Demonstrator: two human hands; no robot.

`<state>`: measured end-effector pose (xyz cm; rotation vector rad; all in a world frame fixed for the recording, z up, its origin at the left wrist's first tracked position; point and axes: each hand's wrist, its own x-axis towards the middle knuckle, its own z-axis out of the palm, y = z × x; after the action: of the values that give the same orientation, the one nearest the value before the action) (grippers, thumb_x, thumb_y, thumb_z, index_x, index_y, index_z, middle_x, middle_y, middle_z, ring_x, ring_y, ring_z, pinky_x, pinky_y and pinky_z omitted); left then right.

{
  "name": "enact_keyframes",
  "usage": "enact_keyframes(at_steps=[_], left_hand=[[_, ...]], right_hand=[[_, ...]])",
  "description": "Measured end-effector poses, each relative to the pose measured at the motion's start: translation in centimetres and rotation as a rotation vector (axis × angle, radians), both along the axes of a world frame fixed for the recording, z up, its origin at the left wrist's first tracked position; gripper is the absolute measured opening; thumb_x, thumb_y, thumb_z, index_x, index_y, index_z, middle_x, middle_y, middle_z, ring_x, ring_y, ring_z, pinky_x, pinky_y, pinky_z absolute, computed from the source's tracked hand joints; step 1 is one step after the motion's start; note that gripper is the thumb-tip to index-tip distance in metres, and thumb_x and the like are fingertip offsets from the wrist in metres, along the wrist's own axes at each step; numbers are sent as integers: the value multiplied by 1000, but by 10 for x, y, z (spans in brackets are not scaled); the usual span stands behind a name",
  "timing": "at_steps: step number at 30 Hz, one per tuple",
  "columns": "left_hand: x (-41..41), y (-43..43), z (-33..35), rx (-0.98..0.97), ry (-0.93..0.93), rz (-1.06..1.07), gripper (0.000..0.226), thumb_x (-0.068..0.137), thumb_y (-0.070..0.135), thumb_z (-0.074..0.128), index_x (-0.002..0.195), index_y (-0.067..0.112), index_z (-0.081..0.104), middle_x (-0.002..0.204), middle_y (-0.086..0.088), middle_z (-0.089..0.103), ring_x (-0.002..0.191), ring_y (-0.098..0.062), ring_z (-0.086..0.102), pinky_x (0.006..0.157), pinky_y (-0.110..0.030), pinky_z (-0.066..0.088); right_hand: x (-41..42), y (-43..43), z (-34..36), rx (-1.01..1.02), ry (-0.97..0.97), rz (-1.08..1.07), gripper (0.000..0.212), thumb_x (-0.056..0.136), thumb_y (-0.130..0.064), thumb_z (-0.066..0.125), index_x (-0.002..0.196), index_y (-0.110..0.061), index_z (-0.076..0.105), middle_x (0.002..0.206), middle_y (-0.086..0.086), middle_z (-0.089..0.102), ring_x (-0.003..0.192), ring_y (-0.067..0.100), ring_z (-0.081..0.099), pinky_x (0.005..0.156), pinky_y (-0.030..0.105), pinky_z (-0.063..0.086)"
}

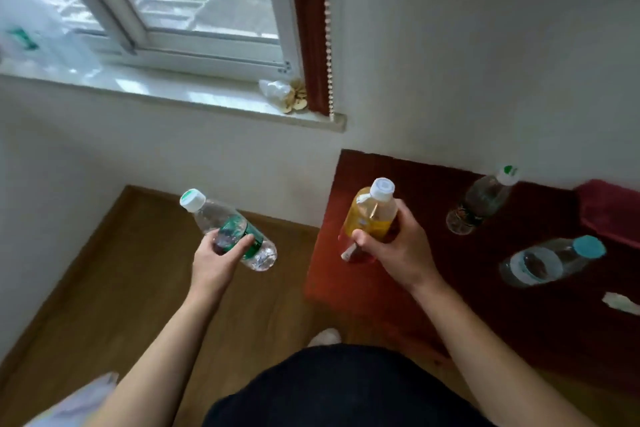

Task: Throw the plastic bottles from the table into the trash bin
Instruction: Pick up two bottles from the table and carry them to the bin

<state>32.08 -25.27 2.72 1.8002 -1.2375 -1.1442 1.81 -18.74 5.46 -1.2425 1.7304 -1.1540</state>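
My left hand (218, 258) grips a clear bottle with a green label (239, 234) and white cap, held tilted over the wooden floor. My right hand (394, 250) is closed around a yellow-orange bottle with a white cap (372, 215), above the left edge of the dark red table (398, 305). Two more bottles stand on the table: a clear one with a dark label and white cap (481, 201) near the wall, and a clear one with a teal cap (550, 260) closer to me. No trash bin is in view.
A white wall and a windowsill (173, 94) lie ahead, with a red curtain (311, 28) at the window's right side. A pink cloth (609, 208) lies at the table's far right, a white scrap (620, 302) near its front. Something pale (79, 399) shows at bottom left.
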Motion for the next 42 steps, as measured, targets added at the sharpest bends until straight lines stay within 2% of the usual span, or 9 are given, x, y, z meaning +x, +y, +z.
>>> enact_keyframes(at_steps=[3,8,13,16,20,24,29,34,42], left_hand=[[44,60,-1,3,-49,186,50,79,29,82,122,11,63,109,-1,71,92,-4,65,80,-25,51],[114,176,-24,89,-84,523,50,78,30,83,121,16,61,112,-1,70,100,-19,66,90,-35,51],[164,294,-52,235,-83,830,53,79,37,81,122,19,59,116,-4,66,106,-26,62,92,-41,52],[185,354,-71,345,-28,994,49,77,40,81,116,20,61,110,-6,67,102,-28,63,86,-41,51],[210,404,-96,482,47,1147,46,76,39,83,111,16,63,106,-10,68,96,-29,63,77,-38,47],[242,409,-115,570,49,1130,45,71,36,86,105,15,64,101,-10,70,90,-28,64,73,-36,48],[299,362,-121,581,2,957,50,68,45,86,106,23,62,100,-2,70,92,-24,65,79,-37,54],[349,291,-107,482,-33,826,52,74,47,82,115,29,55,106,3,64,98,-20,61,80,-33,54],[423,217,-112,471,-10,906,50,80,42,79,118,30,50,111,2,58,102,-18,55,88,-38,55]], right_hand=[[23,-15,7,15,44,207,42,68,-33,87,101,-26,62,90,-9,72,82,5,68,74,32,56],[99,-17,-6,83,45,576,41,68,-48,83,100,-33,62,93,-11,72,87,5,69,78,32,57],[184,2,-34,208,132,891,41,69,-49,80,103,-38,59,96,-16,71,91,1,66,80,26,54],[225,7,-55,308,169,969,41,70,-48,80,103,-36,59,97,-15,70,92,3,66,81,28,55],[263,6,-82,443,208,979,57,65,-52,83,112,-33,58,105,-14,68,99,6,65,88,35,57],[284,-8,-101,485,301,934,50,72,-41,83,113,-32,56,102,-13,67,97,5,63,80,29,51],[305,-34,-112,476,421,850,47,72,-40,84,109,-26,59,97,-11,69,89,7,65,65,24,48],[336,-67,-115,503,456,820,44,73,-38,84,107,-27,59,95,-12,68,88,7,65,67,28,49],[432,-159,-132,528,471,902,44,74,-36,83,109,-25,57,97,-9,67,89,10,65,64,24,48]])
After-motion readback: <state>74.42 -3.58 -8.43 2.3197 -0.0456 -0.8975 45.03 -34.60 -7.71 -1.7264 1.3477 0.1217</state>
